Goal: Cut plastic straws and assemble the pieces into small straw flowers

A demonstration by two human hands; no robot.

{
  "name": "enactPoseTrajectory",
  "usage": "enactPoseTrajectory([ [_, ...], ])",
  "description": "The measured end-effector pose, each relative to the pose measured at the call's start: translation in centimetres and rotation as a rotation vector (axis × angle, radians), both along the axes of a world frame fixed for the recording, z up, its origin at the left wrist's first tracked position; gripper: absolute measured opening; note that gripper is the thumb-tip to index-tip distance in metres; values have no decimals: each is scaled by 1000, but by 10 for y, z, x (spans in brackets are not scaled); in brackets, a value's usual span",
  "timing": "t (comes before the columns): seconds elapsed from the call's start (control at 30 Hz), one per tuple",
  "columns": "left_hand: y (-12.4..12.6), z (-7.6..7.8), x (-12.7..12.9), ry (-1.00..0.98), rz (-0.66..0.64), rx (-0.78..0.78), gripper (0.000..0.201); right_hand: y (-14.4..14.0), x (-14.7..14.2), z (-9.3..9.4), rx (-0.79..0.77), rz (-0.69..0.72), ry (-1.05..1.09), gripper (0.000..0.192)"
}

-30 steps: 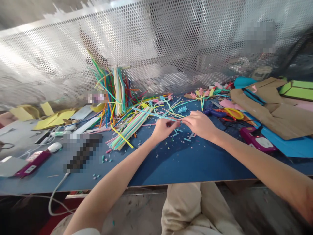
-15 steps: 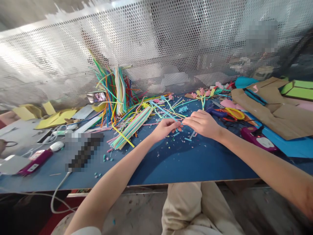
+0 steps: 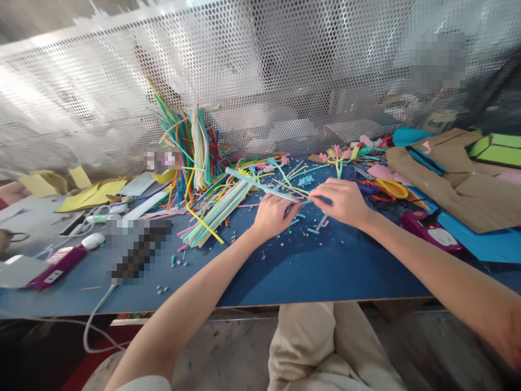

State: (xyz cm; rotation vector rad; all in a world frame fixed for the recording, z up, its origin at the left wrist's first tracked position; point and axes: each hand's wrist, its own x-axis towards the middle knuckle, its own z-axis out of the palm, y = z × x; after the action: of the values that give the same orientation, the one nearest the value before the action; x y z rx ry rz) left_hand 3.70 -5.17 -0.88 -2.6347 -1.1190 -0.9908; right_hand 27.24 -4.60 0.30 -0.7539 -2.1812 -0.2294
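Observation:
A light blue pipe cleaner [image 3: 260,183] runs slantwise from the upper left down to my fingertips. My left hand [image 3: 272,217] pinches it near its lower end, palm side hidden. Close by on the right, my right hand [image 3: 342,201] is closed at the fingertips on the same end of the stem. Behind the hands lie a blue pipe-cleaner flower [image 3: 306,180] and a branched piece with pink and yellow blossoms [image 3: 337,155]. Short cut bits [image 3: 322,221] are scattered just below my fingers.
At left rests a bundle of pastel pipe cleaners [image 3: 217,212], with a taller upright bunch [image 3: 199,149] behind it. Yellow-handled scissors [image 3: 391,188], a purple power strip [image 3: 431,232] and brown cardboard [image 3: 459,179] occupy the right. A perforated metal screen [image 3: 285,70] bounds the back.
The blue pipe cleaner has swung left and lower, its free end now farther out over the pastel bundle. My left hand has turned over slightly, and the right hand's fingers have shifted.

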Motion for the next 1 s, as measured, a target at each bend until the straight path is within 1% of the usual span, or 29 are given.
enactPoseTrajectory([
  [0.07,2,0,0,-49,48,-64,33,3,7,4,56,-78,57,11],
  [0.17,6,0,-3,-191,99,-227,40,7,18,9,217,-155,175,5],
  [0.23,11,0,-5,-301,112,-311,40,5,22,11,291,-161,263,2],
  [0.27,13,0,-6,-357,113,-336,40,2,21,12,285,-145,306,3],
  [0.3,15,0,-7,-416,112,-355,39,-1,18,12,241,-118,355,5],
  [0.33,18,0,-9,-478,105,-376,39,-4,13,12,162,-80,415,9],
  [0.43,22,-1,-10,-647,61,-442,40,-13,-6,7,-213,30,648,24],
  [0.47,22,-1,-10,-687,39,-460,41,-15,-13,4,-319,55,693,27],
  [0.53,20,-1,-8,-730,-5,-484,42,-15,-22,-2,-479,87,707,31],
  [0.6,17,-1,-5,-734,-37,-503,43,-11,-27,-9,-596,111,719,30],
  [0.7,10,0,0,-704,-74,-537,43,-5,-26,-15,-701,145,816,20],
  [0.73,8,0,1,-687,-79,-545,42,-4,-26,-16,-712,155,833,21],
  [0.77,6,0,2,-665,-80,-549,42,-3,-26,-15,-719,167,828,26],
  [0.83,3,0,3,-614,-72,-545,42,-4,-26,-14,-743,196,765,35],
  [0.87,2,0,4,-589,-70,-540,43,-5,-26,-13,-762,211,726,36],
  [1.0,-1,0,5,-498,-92,-540,45,-8,-30,-14,-825,242,631,27],
])
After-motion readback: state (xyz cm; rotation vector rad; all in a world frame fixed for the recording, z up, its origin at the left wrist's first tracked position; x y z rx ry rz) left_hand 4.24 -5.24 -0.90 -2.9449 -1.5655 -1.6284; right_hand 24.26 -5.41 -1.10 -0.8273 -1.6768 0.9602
